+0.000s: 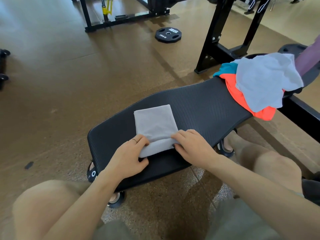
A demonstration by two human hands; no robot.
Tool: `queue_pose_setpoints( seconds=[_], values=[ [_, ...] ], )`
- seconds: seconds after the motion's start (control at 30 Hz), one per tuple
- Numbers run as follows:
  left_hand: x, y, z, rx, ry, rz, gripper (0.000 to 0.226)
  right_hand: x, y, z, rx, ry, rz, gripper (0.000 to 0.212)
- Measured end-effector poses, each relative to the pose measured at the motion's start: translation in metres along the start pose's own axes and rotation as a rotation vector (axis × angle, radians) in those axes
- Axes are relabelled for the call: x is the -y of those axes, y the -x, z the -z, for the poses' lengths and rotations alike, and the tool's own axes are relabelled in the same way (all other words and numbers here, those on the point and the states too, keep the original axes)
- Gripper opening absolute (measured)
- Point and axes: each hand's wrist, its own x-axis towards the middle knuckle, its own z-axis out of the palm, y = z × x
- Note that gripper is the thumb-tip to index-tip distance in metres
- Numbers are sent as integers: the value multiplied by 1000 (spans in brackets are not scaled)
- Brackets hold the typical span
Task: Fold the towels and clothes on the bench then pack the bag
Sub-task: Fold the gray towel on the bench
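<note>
A grey towel [156,124] lies folded into a narrow rectangle on the near end of the black padded bench [199,104]. My left hand [129,157] grips the towel's near left corner, thumb under the edge and fingers on top. My right hand [192,147] grips the near right corner the same way. The near edge is lifted slightly off the pad. At the bench's far end sits a loose pile: a light grey cloth [265,80] on top of an orange garment [242,101] and a teal garment [226,69]. No bag is visible.
A black rack frame [225,37] stands behind the bench. A 10 kg weight plate [168,34] lies on the brown floor beyond. A purple object [308,56] shows at the right edge. My knees and sandalled feet flank the bench's near end.
</note>
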Motion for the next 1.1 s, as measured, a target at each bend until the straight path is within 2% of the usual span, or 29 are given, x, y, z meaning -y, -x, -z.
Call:
queue_pose_setpoints(
  seconds=[0.07, 0.23, 0.33, 0.47, 0.73, 0.87, 0.93, 1.0, 1.1],
  values=[
    [3, -2, 4, -36, 222, 113, 21, 2, -7, 5, 4, -160, -133, 24],
    [4, -3, 5, -34, 498, 334, 13, 3, -19, 3, 51, -406, -350, 19],
    [4, -1, 1, -86, 586, 410, 8, 0, -28, -4, 32, -488, -461, 17],
    [2, -5, -3, -144, 608, 499, 5, -3, -37, -16, 7, -508, -595, 25],
    [0, -19, -8, -162, 378, 500, 12, -2, -47, -25, 32, -249, -574, 30],
    [-4, -26, -7, -186, 82, 484, 27, -1, -45, -26, -32, -196, -569, 31],
    [-2, -28, -8, -241, -168, 342, 30, 0, -48, -22, -56, -143, -550, 27],
    [-1, -28, -10, -235, -339, 119, 34, 4, -49, -19, -132, 10, -434, 22],
    [0, -27, -11, -212, -376, -44, 34, 13, -36, -15, -231, 138, -172, 17]
  ],
)
